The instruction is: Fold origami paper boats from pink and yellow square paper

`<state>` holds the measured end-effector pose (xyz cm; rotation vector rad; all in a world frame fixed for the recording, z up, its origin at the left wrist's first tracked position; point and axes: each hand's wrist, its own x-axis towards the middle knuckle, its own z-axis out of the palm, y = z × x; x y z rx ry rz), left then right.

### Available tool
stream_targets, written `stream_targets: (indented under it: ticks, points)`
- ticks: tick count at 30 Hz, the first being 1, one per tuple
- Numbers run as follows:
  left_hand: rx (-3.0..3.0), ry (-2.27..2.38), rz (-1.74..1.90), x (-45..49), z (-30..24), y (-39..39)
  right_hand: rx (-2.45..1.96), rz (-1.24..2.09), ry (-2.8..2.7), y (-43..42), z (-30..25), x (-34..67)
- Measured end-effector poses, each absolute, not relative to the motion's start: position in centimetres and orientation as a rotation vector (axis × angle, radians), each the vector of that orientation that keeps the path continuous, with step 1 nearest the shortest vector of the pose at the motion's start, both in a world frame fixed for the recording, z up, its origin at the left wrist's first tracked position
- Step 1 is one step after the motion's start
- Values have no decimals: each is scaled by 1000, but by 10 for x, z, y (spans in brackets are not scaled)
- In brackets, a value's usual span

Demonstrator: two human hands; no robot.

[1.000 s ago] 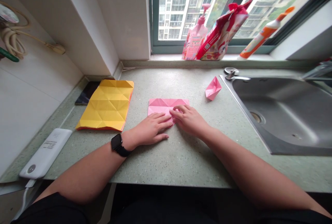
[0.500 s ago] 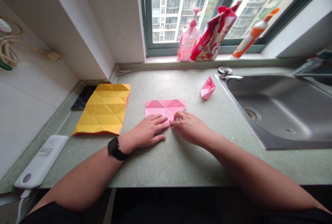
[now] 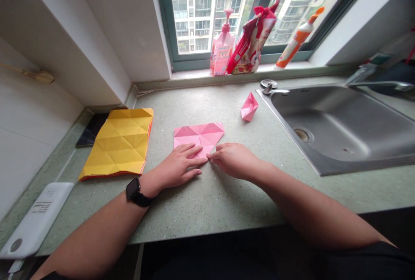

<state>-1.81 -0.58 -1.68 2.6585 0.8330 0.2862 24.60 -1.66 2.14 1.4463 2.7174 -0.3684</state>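
Observation:
A creased pink sheet of origami paper (image 3: 198,131) lies on the counter in front of me, its right side now a slanted edge running down to the near corner. My left hand (image 3: 177,164) rests flat across its near part, fingers stretched out, and hides some of it. At that near right corner, my right hand (image 3: 236,159) has its fingers curled and pinched, the tips on the paper's edge. Farther back stands a small folded pink paper piece (image 3: 249,107), touched by neither hand.
Creased yellow paper (image 3: 121,141) tops a stack at left, partly over a dark flat device (image 3: 90,130). A white power bank (image 3: 39,217) lies nearer. The steel sink (image 3: 324,111) is at right. A pump bottle (image 3: 221,50), red bag (image 3: 251,44) and orange-white bottle (image 3: 293,46) line the sill.
The pink sheet's right side has gone from square to slanted, its near right corner folded in. My right hand has shifted slightly along the edge. The whole view has turned a little right.

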Motion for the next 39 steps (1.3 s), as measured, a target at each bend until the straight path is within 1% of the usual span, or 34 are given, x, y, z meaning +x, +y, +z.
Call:
stream_targets:
  ticks: [11,17,23,30,39]
  points:
    - [2624,848,310,-18,-18,-5,1724,-334,2600,5,8,265]
    - [2647,856,281,-18,-17,-6,1868,-226,2596,26,-2,286]
    - [2593,874,305,-20,-20,-3,1955,-208,2465,34,3,290]
    - [2543,891,313,-18,-17,0,1764,-154,2516,18,14,274]
    - [2549,891,361,-17,-17,0,1234,-342,2713,-12,26,241]
